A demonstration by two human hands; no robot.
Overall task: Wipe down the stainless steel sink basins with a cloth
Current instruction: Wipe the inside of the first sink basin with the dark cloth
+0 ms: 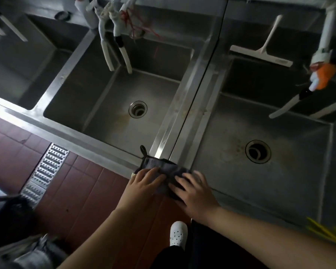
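We see three steel basins side by side: the right basin w/ its drain, the middle basin w/ its own drain, and a left basin partly out of frame. A white squeegee lies on the back ledge of the right one. White hoses hang over the middle one. The dark cloth sits on the front rim at the seam between middle & right basins. Our left hand and right hand both press flat on it, fingers spread, not pinching.
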